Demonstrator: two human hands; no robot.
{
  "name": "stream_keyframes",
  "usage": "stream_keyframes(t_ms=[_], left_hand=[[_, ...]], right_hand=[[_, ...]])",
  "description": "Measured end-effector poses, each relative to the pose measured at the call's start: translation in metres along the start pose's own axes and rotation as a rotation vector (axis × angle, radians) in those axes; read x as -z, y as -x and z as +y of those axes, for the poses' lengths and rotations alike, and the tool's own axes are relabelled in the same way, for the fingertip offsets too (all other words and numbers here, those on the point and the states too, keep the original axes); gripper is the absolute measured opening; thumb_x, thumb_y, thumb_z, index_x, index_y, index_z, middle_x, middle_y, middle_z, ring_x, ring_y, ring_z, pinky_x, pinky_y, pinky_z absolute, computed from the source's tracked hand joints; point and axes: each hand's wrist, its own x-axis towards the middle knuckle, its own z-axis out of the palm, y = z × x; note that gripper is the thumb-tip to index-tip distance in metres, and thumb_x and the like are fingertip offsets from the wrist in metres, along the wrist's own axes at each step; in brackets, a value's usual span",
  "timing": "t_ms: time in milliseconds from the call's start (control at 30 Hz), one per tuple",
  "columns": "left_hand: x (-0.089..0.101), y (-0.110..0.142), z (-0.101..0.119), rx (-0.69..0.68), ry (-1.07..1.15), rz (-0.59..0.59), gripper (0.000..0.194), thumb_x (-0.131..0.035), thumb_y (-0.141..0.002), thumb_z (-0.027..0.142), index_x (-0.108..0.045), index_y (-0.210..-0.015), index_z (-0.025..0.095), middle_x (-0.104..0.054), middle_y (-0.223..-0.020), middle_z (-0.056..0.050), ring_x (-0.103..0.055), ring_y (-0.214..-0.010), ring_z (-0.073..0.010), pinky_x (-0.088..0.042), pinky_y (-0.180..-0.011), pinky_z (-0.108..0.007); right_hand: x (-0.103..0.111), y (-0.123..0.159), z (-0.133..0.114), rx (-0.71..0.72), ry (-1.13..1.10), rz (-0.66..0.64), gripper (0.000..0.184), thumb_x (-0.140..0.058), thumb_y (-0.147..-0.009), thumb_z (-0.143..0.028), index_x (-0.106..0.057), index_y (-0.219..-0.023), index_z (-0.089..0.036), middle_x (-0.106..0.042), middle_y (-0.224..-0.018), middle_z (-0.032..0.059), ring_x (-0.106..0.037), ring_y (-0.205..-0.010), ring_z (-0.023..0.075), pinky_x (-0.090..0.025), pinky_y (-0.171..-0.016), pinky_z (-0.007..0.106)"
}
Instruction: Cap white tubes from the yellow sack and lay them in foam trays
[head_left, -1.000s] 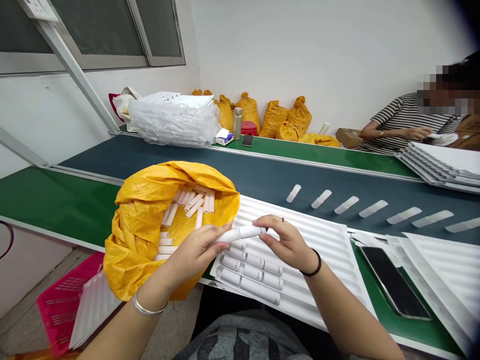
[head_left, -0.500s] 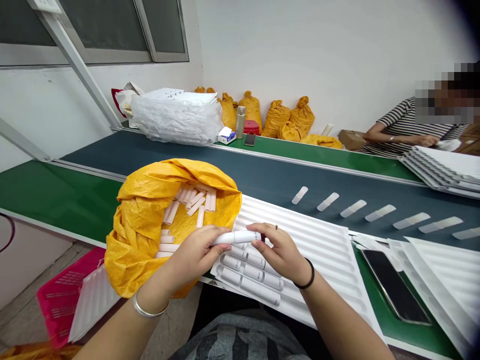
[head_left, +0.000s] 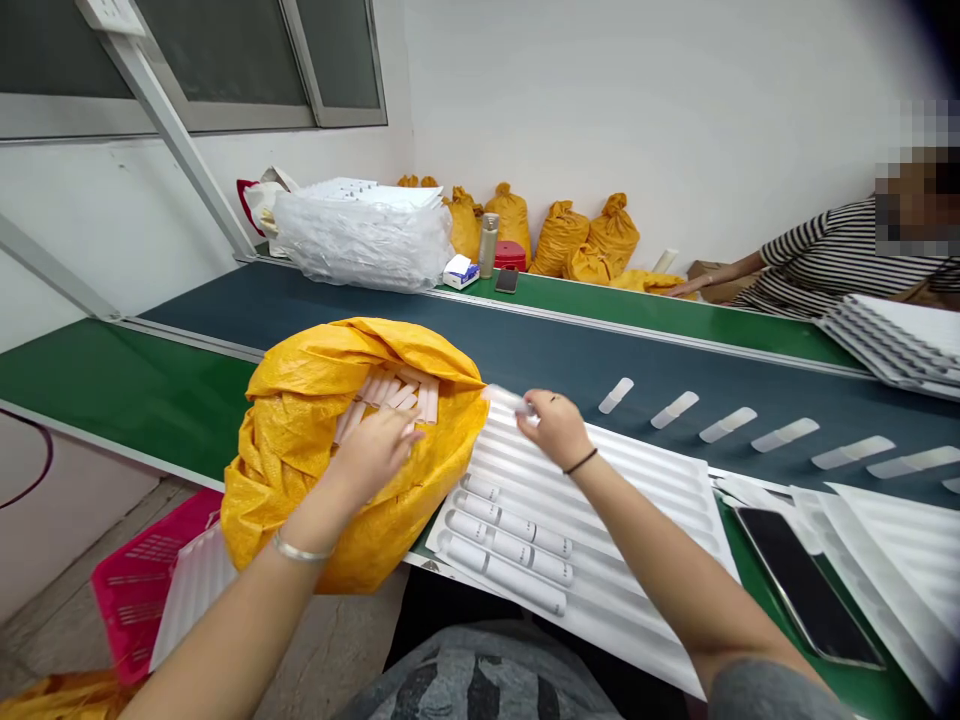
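Observation:
My left hand reaches into the mouth of a yellow woven sack, its fingers partly spread over the pale pink tubes lying inside; nothing shows in its grasp. My right hand pinches a white capped tube, smeared by motion, at the far edge of a white ribbed tray, close to the belt. Several white tubes with small dark print, one of them a long white tube, lie in the tray's near-left grooves.
Several translucent-ended tubes lie spaced along the dark conveyor belt. A phone and more trays are at right. Across the belt, a co-worker in a striped top stretches an arm toward yellow sacks. A pink basket stands lower left.
Both hands held one white tube between them; my left hand has let go and moved into the sack. My right hand has carried the tube away toward the belt. The co-worker's arm has extended left.

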Motion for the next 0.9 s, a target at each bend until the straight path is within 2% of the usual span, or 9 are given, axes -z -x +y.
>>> stream_keyframes(t_ms=[67, 167, 233, 333, 467, 567, 700, 800, 900], left_hand=[[-0.007, -0.013, -0.025, 0.06, -0.064, -0.026, 0.034, -0.038, -0.089, 0.017, -0.062, -0.114, 0.013, -0.061, -0.11, -0.016, -0.056, -0.106, -0.0287, -0.042, -0.096, -0.043], [-0.023, -0.022, -0.048, 0.037, -0.078, -0.135, 0.044, -0.048, -0.073, 0.003, -0.064, -0.111, 0.018, -0.056, -0.12, -0.016, -0.058, -0.102, -0.0283, -0.045, -0.091, -0.042], [-0.036, -0.022, -0.056, 0.022, -0.07, -0.19, 0.052, -0.051, -0.067, -0.001, -0.064, -0.112, 0.02, -0.053, -0.124, -0.014, -0.059, -0.099, -0.0262, -0.046, -0.09, -0.04], [-0.048, -0.021, -0.061, 0.016, -0.032, -0.207, 0.039, -0.049, -0.068, 0.002, -0.069, -0.098, 0.018, -0.058, -0.108, -0.013, -0.06, -0.09, -0.0228, -0.046, -0.088, -0.038], [-0.043, -0.022, -0.057, 0.013, 0.065, -0.1, 0.023, -0.051, -0.077, 0.013, -0.069, -0.09, 0.017, -0.058, -0.099, -0.012, -0.057, -0.093, -0.0246, -0.046, -0.09, -0.04], [-0.026, -0.022, -0.04, 0.0, 0.171, 0.022, 0.024, -0.054, -0.082, 0.023, -0.066, -0.102, 0.018, -0.059, -0.104, -0.011, -0.056, -0.099, -0.0242, -0.046, -0.091, -0.038], [-0.007, -0.014, -0.009, -0.028, 0.292, 0.141, 0.026, -0.056, -0.086, 0.037, -0.063, -0.104, 0.021, -0.063, -0.106, -0.007, -0.057, -0.101, -0.0219, -0.049, -0.086, -0.033], [0.001, -0.004, 0.008, -0.04, 0.393, 0.21, 0.027, -0.058, -0.085, 0.039, -0.062, -0.105, 0.021, -0.065, -0.105, -0.006, -0.059, -0.099, -0.0211, -0.047, -0.087, -0.032], [0.006, 0.006, 0.02, -0.035, 0.442, 0.185, 0.027, -0.055, -0.087, 0.035, -0.058, -0.11, 0.02, -0.065, -0.106, -0.007, -0.059, -0.1, -0.0218, -0.046, -0.089, -0.034]], right_hand=[[-0.003, -0.03, 0.026, -0.161, 0.018, 0.021, 0.033, -0.046, -0.09, -0.027, -0.058, -0.115, -0.009, -0.066, -0.099, 0.0142, -0.06, -0.097, 0.0247, -0.044, -0.084, 0.033], [-0.008, -0.057, 0.057, -0.333, 0.027, -0.061, 0.027, -0.053, -0.086, -0.026, -0.064, -0.101, -0.007, -0.067, -0.093, 0.015, -0.063, -0.088, 0.0236, -0.047, -0.074, 0.031], [-0.01, -0.064, 0.069, -0.385, 0.026, -0.143, 0.022, -0.061, -0.083, -0.027, -0.066, -0.094, -0.009, -0.068, -0.091, 0.011, -0.064, -0.083, 0.0192, -0.049, -0.073, 0.03], [-0.006, -0.064, 0.075, -0.424, 0.043, -0.221, 0.025, -0.065, -0.081, -0.032, -0.066, -0.092, -0.009, -0.069, -0.092, 0.0115, -0.065, -0.081, 0.0179, -0.049, -0.074, 0.031], [-0.001, -0.043, 0.051, -0.354, 0.064, -0.227, 0.026, -0.054, -0.087, -0.025, -0.067, -0.094, -0.004, -0.067, -0.096, 0.0235, -0.064, -0.092, 0.026, -0.046, -0.08, 0.034], [-0.016, -0.006, 0.009, -0.111, -0.009, -0.268, 0.026, -0.044, -0.091, -0.02, -0.069, -0.095, -0.013, -0.069, -0.099, 0.0143, -0.063, -0.096, 0.0203, -0.043, -0.085, 0.028], [-0.048, 0.048, -0.04, 0.171, -0.104, -0.349, 0.012, -0.06, -0.081, -0.024, -0.068, -0.077, -0.017, -0.068, -0.091, 0.0078, -0.063, -0.088, 0.0179, -0.044, -0.082, 0.024], [-0.055, 0.066, -0.05, 0.211, -0.125, -0.287, 0.008, -0.06, -0.076, -0.017, -0.066, -0.079, -0.014, -0.065, -0.094, 0.012, -0.06, -0.093, 0.0228, -0.044, -0.086, 0.031], [-0.044, 0.066, -0.048, 0.178, -0.211, -0.169, 0.018, -0.056, -0.079, -0.018, -0.061, -0.095, -0.013, -0.064, -0.095, 0.0106, -0.06, -0.09, 0.0221, -0.047, -0.082, 0.033]])
